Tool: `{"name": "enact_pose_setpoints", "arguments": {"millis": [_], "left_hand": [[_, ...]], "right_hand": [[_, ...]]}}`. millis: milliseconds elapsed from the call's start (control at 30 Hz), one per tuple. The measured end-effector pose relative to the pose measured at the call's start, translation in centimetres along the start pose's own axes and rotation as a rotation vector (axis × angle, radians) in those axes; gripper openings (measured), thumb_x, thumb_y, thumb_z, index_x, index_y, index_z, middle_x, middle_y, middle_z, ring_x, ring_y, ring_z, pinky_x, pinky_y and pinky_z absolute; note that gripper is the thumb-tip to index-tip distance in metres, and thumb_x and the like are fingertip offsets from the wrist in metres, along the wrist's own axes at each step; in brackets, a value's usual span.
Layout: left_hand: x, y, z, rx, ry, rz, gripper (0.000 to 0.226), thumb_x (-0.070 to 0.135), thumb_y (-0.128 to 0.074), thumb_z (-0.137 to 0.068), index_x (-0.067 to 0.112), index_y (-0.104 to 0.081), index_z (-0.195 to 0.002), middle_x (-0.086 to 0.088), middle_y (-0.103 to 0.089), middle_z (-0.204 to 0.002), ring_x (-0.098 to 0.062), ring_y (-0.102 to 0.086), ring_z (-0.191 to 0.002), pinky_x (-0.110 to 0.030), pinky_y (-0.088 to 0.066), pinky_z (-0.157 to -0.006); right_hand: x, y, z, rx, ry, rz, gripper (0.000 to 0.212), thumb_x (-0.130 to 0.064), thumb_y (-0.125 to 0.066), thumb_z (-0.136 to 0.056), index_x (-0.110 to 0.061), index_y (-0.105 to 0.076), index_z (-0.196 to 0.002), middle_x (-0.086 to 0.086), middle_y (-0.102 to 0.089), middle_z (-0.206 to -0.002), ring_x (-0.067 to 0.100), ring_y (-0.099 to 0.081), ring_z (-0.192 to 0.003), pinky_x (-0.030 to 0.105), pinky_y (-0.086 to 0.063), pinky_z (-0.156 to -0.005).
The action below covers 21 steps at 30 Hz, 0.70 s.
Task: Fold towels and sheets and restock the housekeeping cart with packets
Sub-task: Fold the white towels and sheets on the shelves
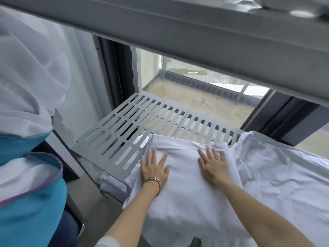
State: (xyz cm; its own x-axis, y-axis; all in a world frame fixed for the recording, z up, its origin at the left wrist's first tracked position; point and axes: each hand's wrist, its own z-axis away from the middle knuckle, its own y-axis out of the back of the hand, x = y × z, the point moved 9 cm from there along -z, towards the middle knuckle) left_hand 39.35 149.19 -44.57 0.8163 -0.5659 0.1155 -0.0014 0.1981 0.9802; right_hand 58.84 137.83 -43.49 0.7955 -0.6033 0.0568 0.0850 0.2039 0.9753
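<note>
A folded white sheet [185,184] lies on the grey slotted shelf [128,125] of the housekeeping cart, its near part hanging over the shelf's front edge. My left hand [154,167], with thin bangles on the wrist, lies flat on the sheet's left side, fingers straight and spread. My right hand [213,164] presses flat on its right side, fingers straight. A crumpled white sheet [277,168] lies beside it to the right, touching the folded one.
The cart's upper grey shelf [195,38] spans overhead, close above. A blue laundry bag [32,198] stuffed with white linen hangs at the left. More white linen [114,184] sits under the slotted shelf. Behind the cart is a dark-framed window [288,114].
</note>
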Motion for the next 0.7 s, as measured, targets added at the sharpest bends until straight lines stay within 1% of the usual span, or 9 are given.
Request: {"name": "enact_pose_setpoints", "arguments": {"millis": [67, 167, 267, 333, 400, 467, 533, 633, 700], "left_hand": [[-0.3, 0.1, -0.3, -0.019, 0.022, -0.018, 0.052, 0.049, -0.016, -0.099, 0.043, 0.003, -0.147, -0.004, 0.011, -0.158, -0.021, 0.01, -0.146, -0.05, 0.006, -0.115], [0.2, 0.5, 0.0, -0.007, 0.031, -0.075, 0.054, 0.047, -0.014, -0.099, 0.035, 0.002, -0.149, -0.007, 0.011, -0.158, -0.022, 0.013, -0.145, -0.054, 0.014, -0.111], [2.5, 1.4, -0.8, 0.013, -0.103, -0.188, 0.057, 0.044, -0.015, -0.1, 0.023, 0.002, -0.151, -0.003, 0.009, -0.159, -0.021, 0.012, -0.145, -0.052, 0.015, -0.111], [3.6, 0.7, -2.0, -0.037, -0.198, -0.156, 0.055, 0.045, -0.015, -0.1, 0.029, 0.002, -0.15, 0.004, 0.008, -0.159, -0.018, 0.011, -0.145, -0.049, 0.012, -0.113], [1.8, 0.5, -4.3, -0.08, -0.101, -0.104, 0.054, 0.049, -0.014, -0.099, 0.036, 0.0, -0.149, 0.005, 0.007, -0.159, -0.016, 0.009, -0.146, -0.049, 0.007, -0.115], [-0.2, 0.5, -5.1, -0.163, 0.011, -0.059, 0.057, 0.054, -0.013, -0.098, 0.035, 0.0, -0.15, 0.002, 0.009, -0.159, -0.018, 0.01, -0.146, -0.051, 0.004, -0.115], [-0.8, 0.7, -2.7, -0.202, 0.018, -0.104, 0.065, 0.057, -0.014, -0.096, 0.026, 0.003, -0.151, -0.004, 0.01, -0.159, -0.021, 0.012, -0.145, -0.05, 0.007, -0.115], [1.3, 0.0, 5.3, -0.154, -0.25, -0.141, 0.079, 0.068, -0.011, -0.087, 0.024, 0.007, -0.15, -0.006, 0.015, -0.157, -0.025, 0.018, -0.144, -0.049, 0.021, -0.11], [2.8, -1.7, 12.0, -0.215, -0.476, -0.164, 0.09, 0.075, -0.009, -0.076, 0.025, 0.006, -0.15, -0.006, 0.013, -0.158, -0.027, 0.016, -0.144, -0.049, 0.029, -0.104]], "right_hand": [[2.3, 0.8, -1.3, -0.028, -0.076, -0.023, 0.05, -0.042, -0.009, -0.1, -0.035, -0.014, -0.148, -0.001, -0.01, -0.159, 0.019, -0.001, -0.146, 0.046, 0.006, -0.116], [6.3, 1.7, -1.0, -0.002, -0.141, -0.03, 0.053, -0.043, -0.012, -0.1, -0.025, -0.013, -0.15, 0.0, -0.008, -0.159, 0.021, 0.002, -0.146, 0.048, 0.002, -0.117], [6.2, 0.5, 2.8, 0.058, 0.021, -0.014, 0.068, -0.053, -0.003, -0.093, -0.019, -0.009, -0.151, 0.007, -0.002, -0.159, 0.022, 0.002, -0.147, 0.043, 0.004, -0.118], [6.4, -1.2, 4.0, 0.036, 0.068, -0.038, 0.08, -0.057, 0.009, -0.082, -0.021, -0.009, -0.151, 0.008, -0.003, -0.159, 0.021, 0.0, -0.147, 0.042, 0.004, -0.118], [6.7, -1.2, 2.7, -0.024, 0.032, -0.019, 0.082, -0.057, 0.012, -0.08, -0.021, -0.006, -0.151, 0.007, -0.001, -0.159, 0.019, 0.0, -0.147, 0.043, 0.003, -0.118], [6.2, -0.6, 2.7, -0.096, -0.003, 0.103, 0.067, -0.051, -0.005, -0.094, -0.017, -0.005, -0.151, 0.009, 0.0, -0.159, 0.02, 0.0, -0.147, 0.047, 0.002, -0.117], [4.1, 0.4, 5.1, -0.042, 0.08, 0.17, 0.061, -0.04, -0.028, -0.099, -0.006, -0.016, -0.149, 0.016, -0.008, -0.157, 0.03, -0.01, -0.145, 0.054, -0.004, -0.115], [-1.4, -0.6, 13.7, 0.141, 0.388, 0.164, 0.061, -0.043, -0.041, -0.09, -0.004, -0.039, -0.137, 0.022, -0.04, -0.144, 0.043, -0.044, -0.127, 0.063, -0.037, -0.099], [-2.9, -2.0, 17.9, 0.129, 0.439, 0.154, 0.071, -0.054, -0.038, -0.084, -0.006, -0.038, -0.136, 0.018, -0.043, -0.141, 0.043, -0.042, -0.125, 0.063, -0.043, -0.092]]}}
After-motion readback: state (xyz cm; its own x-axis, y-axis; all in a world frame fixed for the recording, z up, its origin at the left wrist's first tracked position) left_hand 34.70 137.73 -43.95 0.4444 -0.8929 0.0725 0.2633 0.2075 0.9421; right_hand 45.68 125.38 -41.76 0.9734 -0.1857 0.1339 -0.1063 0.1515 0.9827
